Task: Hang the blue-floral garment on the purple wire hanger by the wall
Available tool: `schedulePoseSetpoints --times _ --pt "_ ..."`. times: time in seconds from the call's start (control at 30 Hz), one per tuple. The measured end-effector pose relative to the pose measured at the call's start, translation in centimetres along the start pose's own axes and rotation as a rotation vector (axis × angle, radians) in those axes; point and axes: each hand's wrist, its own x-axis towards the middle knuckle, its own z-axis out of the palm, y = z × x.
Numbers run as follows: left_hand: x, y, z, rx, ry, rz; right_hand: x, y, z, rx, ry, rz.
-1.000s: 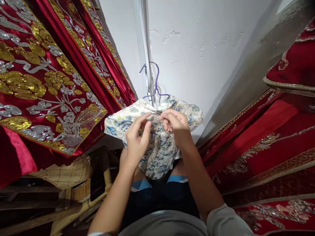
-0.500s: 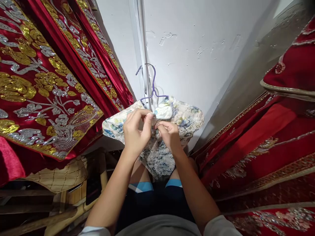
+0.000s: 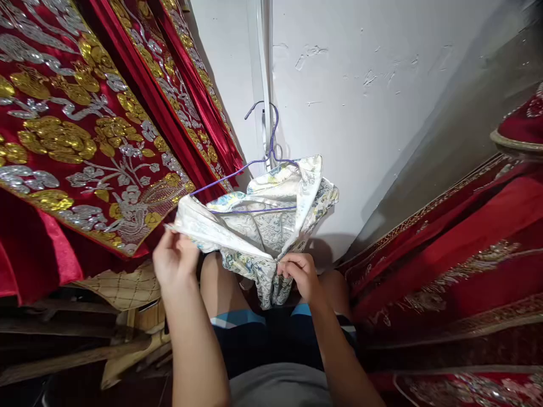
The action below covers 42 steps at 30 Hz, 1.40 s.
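A small cream garment with a blue and yellow floral print hangs on a purple wire hanger hooked on a white wall rail. The front is spread open, showing the pale lining and the hanger's bar. My left hand pinches the left front edge and holds it out to the left. My right hand is closed on the cloth lower down, at the right side of the opening.
Red satin garments with gold and silver embroidery hang close on the left, and more red embroidered cloth fills the right. A white wall is straight ahead. Wooden furniture and a woven piece sit low at the left.
Both hands left the collar, where they pinched together. The left hand pulled the front flap out leftward, the right dropped lower, and the garment now hangs open.
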Motion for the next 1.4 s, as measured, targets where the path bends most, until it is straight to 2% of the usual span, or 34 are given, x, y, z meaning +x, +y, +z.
schedulePoseSetpoints --times 0.07,0.13,0.23,0.3,0.4,0.57,0.7,0.77,0.8,0.87,0.93,0.97,1.03,1.1,1.17,1.23,1.3,1.37,1.4 --pt "-1.5 -2.0 -0.3 -0.111 0.17 -0.214 0.0 0.0 0.0 0.012 -0.069 -0.003" --pt "-3.4 -3.9 0.3 -0.151 0.298 -0.351 0.0 0.4 -0.2 0.002 -0.069 0.02" --pt "-5.5 -5.7 1.2 -0.112 0.295 -0.457 -0.3 1.5 -1.1 -0.01 0.008 0.022" --pt "-6.3 -6.0 1.5 -0.071 0.194 -0.41 -0.7 2.3 -1.7 -0.015 0.088 -0.006" --pt "-7.3 -5.6 2.3 -0.017 -0.058 -0.285 -1.1 3.1 -2.3 -0.033 0.175 -0.023" --pt "-11.2 -5.3 5.2 0.116 -0.437 -0.264 -1.2 2.8 -1.7 -0.002 0.238 -0.036" --pt "-15.2 -5.8 7.9 0.461 -0.788 -0.114 -1.4 2.9 -0.8 0.152 0.304 0.141" --pt "-16.0 -6.0 8.5 0.604 -0.852 -0.014 -1.7 2.9 -0.6 0.262 0.234 0.219" --pt "-16.0 -6.1 8.6 0.64 -0.838 0.027 -2.0 2.8 -0.6 0.307 0.172 0.247" --pt "-15.3 -6.4 8.0 0.653 -0.762 0.049 -2.5 2.4 -0.9 0.379 0.018 0.291" --pt "-14.5 -7.0 6.7 0.63 -0.685 -0.03 -3.0 1.7 -1.4 0.422 -0.179 0.326" --pt "-14.2 -7.4 5.7 0.624 -0.682 -0.09 -3.2 1.3 -1.7 0.419 -0.255 0.336" --pt "-14.0 -8.1 3.5 0.656 -0.802 -0.212 -3.2 0.5 -2.7 0.39 -0.331 0.336" --pt "-14.1 -8.7 1.2 0.784 -0.968 -0.248 -3.0 -0.4 -3.9 0.388 -0.346 0.289" --pt "-14.0 -8.7 -0.9 0.998 -1.056 -0.201 -2.7 -1.6 -5.5 0.426 -0.347 0.186" --pt "-13.4 -8.2 -2.6 1.178 -1.09 -0.111 -2.5 -3.0 -7.1 0.436 -0.323 0.111" --pt "-12.4 -7.2 -3.9 1.257 -1.149 -0.014 -2.1 -4.6 -8.5 0.382 -0.266 0.118" --pt "-11.0 -5.8 -4.9 1.291 -1.172 0.076 -1.3 -6.1 -9.5 0.266 -0.192 0.137" --pt "-10.3 -5.0 -5.4 1.312 -1.146 0.109 -0.7 -6.7 -9.7 0.178 -0.147 0.117"
